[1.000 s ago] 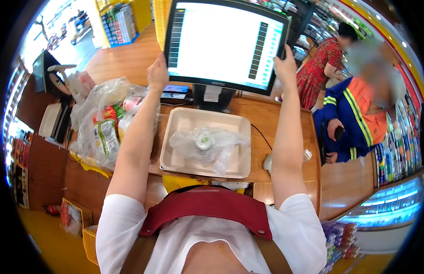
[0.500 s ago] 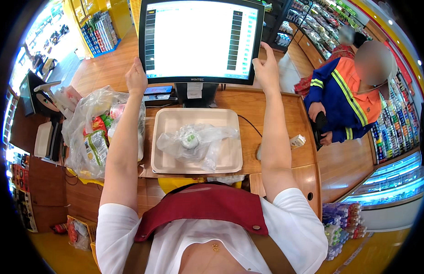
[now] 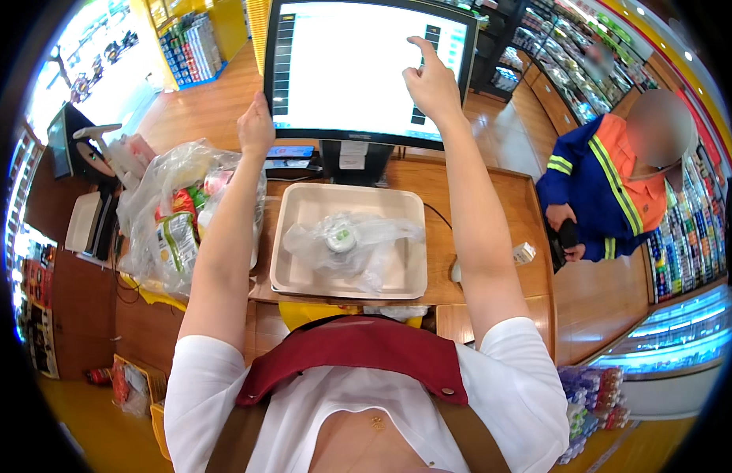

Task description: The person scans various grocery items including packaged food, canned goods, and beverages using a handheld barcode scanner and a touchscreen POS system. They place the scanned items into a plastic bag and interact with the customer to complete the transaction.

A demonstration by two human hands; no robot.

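A monitor [image 3: 366, 71] with a bright screen and black frame stands on the wooden counter in front of me. My left hand [image 3: 256, 126] holds its lower left edge, fingers partly behind the frame. My right hand [image 3: 433, 83] is in front of the screen's right part, index finger stretched out at the glass and the other fingers loosely curled, holding nothing. Whether the fingertip touches cannot be made out. Below the monitor lies a beige tray [image 3: 417, 236] with a clear plastic bag [image 3: 378, 256] in it. Inside that bag is a white round container [image 3: 340, 236] with a green mark.
A large clear bag of packaged goods [image 3: 177, 229] stands beside my left forearm. Phones [image 3: 289, 152] lie by the monitor's base. A small white box [image 3: 523, 253] sits at the counter's right. Beyond it stands a person in an orange-and-blue jacket [image 3: 602, 185], holding something dark.
My right hand has left the monitor's right edge and moved up and left in front of the screen, index finger out. My left hand stays on the left edge. The view has shifted slightly.
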